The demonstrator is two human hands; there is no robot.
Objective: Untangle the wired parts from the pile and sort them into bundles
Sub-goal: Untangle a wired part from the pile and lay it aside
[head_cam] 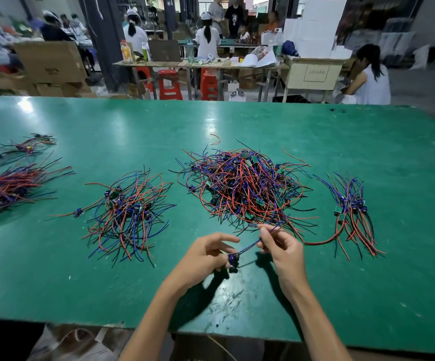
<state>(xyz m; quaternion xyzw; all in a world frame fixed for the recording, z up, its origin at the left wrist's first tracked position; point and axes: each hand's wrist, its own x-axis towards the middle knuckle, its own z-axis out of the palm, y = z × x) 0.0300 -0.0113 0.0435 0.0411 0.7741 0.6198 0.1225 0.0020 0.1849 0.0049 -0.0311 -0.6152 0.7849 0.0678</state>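
A tangled pile of wired parts (245, 186), red, blue and black leads with small green boards, lies mid-table. One wired part (233, 259) is lifted just in front of it. My left hand (206, 256) pinches its dark blue component end. My right hand (280, 246) pinches its blue and red wires higher up, stretching them taut toward the pile. A sorted bundle (127, 209) lies to the left and another bundle (352, 212) to the right.
The green table (107, 282) carries two more wire bundles at its far left, a thick bundle (10, 188) and a thin bundle (26, 147). A loose red wire (215, 139) lies behind the pile. Beyond the far edge, people work at other benches with red stools.
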